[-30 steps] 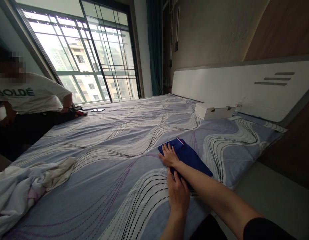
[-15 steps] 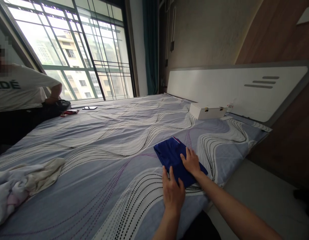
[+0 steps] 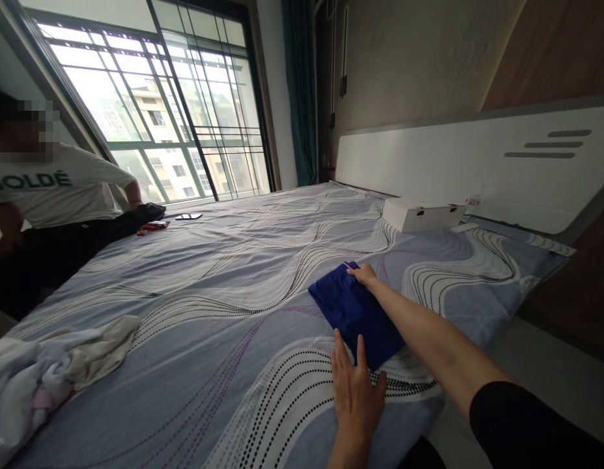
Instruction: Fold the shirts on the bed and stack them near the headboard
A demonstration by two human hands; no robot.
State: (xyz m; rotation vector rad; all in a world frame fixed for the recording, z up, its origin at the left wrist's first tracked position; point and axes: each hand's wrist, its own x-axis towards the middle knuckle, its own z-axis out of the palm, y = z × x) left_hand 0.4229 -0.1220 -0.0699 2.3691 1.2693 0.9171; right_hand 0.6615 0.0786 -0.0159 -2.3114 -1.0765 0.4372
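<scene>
A folded dark blue garment (image 3: 353,309) lies flat on the bed's patterned grey-blue sheet (image 3: 223,273), near the right side. My right hand (image 3: 363,274) rests at the garment's far corner, fingers touching the cloth by its red-and-white trim, with the forearm stretched along the garment's right edge. My left hand (image 3: 356,389) lies flat on the sheet with fingers apart, its fingertips at the garment's near edge. Neither hand grips anything.
A heap of pale crumpled clothes (image 3: 47,371) lies at the bed's near left. A white box (image 3: 423,214) sits by the white headboard (image 3: 477,163). Another person in a white T-shirt (image 3: 42,189) stands at the far left, beside dark clothes (image 3: 138,217) and a phone (image 3: 189,215).
My right hand slid from the garment's left edge across its middle to its far corner. My left hand stayed flat at the near edge. The camera shifted slightly.
</scene>
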